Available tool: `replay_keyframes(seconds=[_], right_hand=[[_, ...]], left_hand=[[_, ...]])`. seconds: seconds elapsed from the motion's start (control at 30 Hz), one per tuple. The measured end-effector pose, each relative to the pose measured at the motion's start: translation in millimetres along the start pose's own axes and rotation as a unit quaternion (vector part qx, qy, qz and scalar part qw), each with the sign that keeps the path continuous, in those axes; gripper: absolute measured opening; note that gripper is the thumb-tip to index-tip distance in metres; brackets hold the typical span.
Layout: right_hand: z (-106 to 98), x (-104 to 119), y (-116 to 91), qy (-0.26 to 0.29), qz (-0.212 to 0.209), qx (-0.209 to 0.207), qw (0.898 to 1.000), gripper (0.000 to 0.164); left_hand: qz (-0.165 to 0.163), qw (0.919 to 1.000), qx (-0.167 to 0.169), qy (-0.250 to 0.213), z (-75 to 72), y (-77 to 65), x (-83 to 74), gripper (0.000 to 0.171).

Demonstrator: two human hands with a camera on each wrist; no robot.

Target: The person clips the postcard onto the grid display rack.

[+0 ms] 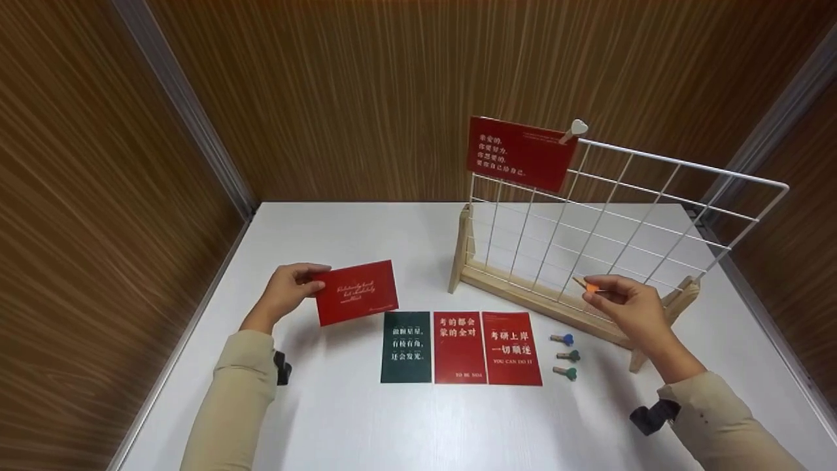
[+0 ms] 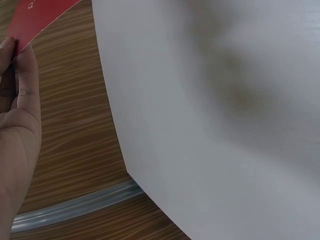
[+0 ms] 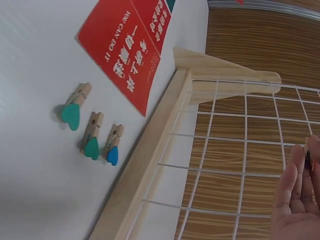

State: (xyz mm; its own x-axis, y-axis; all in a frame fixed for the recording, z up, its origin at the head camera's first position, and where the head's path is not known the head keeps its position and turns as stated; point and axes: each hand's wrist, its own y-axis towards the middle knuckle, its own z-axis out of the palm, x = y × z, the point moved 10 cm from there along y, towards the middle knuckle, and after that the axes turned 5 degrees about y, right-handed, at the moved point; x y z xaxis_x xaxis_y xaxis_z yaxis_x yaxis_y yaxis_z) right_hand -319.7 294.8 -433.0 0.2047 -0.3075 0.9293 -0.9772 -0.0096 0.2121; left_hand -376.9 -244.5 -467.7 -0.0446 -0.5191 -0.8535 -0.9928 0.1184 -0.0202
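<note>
Head view: the left hand (image 1: 284,294) pinches a red card (image 1: 358,294) by one end, up above the white table (image 1: 340,418). The right hand (image 1: 631,311) pinches a little orange clip (image 1: 592,288) in front of the wire rack (image 1: 523,294). The card might slip or bend, since only one end is held. The clip could pop loose if squeezed crookedly. A bump from the right hand might make the rack wobble.

Bench (image 1: 346,418), white, flat-topped, with a pale light reflection near the front. Rear wall panel (image 1: 327,91), brown wood-grain, vertically streaked. Left side panel (image 1: 59,229) and right side panel (image 1: 811,229), brown wood-grain. Two corner strips (image 1: 183,104), silver-grey, metallic-looking, between rear and side panels.
</note>
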Motion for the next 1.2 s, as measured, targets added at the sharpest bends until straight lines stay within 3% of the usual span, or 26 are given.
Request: replay_keyframes(seconds=[0.47, 0.7, 1.2], right_hand=[[-2.1, 28.5, 6.2, 0.100, -0.042, 0.003, 0.994, 0.030], [-3.9, 43.4, 10.5, 0.083, -0.057, 0.002, 0.995, 0.028], [-14.5, 74.2, 24.1, 0.107, -0.089, -0.026, 0.990, 0.024]], left_hand=[[0.051, 0.9986, 0.009, -0.007, 10.9, 10.3, -38.1, 0.033], [0.055, 0.9984, 0.013, 0.000, 17.4, 16.7, -57.9, 0.032], [0.076, 0.9969, 0.014, 0.018, 27.5, 30.7, -99.3, 0.032]])
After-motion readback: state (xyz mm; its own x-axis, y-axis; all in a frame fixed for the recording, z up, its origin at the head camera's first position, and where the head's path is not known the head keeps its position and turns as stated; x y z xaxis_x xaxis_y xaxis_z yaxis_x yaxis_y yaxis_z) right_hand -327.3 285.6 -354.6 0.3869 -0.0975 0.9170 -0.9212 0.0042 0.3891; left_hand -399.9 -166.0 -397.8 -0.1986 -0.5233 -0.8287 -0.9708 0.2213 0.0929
